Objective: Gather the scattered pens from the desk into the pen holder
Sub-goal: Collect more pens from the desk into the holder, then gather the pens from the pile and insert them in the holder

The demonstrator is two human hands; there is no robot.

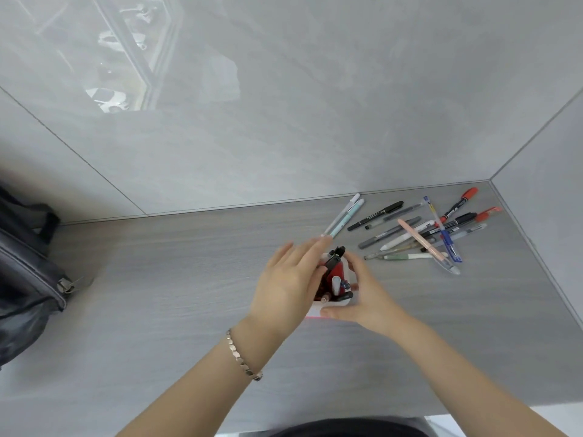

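Pen pile (422,234) far right of holder (334,288); bag (28,266) left.

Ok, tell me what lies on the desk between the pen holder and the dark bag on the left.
Nothing: in the head view, the desk is bare between the pen holder and the bag.

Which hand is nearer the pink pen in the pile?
Right. The right hand cups the pen holder on the side facing the pink pen; the left hand is on the holder's far side.

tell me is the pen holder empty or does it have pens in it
Not empty: several pens stand inside the pen holder, between both hands.
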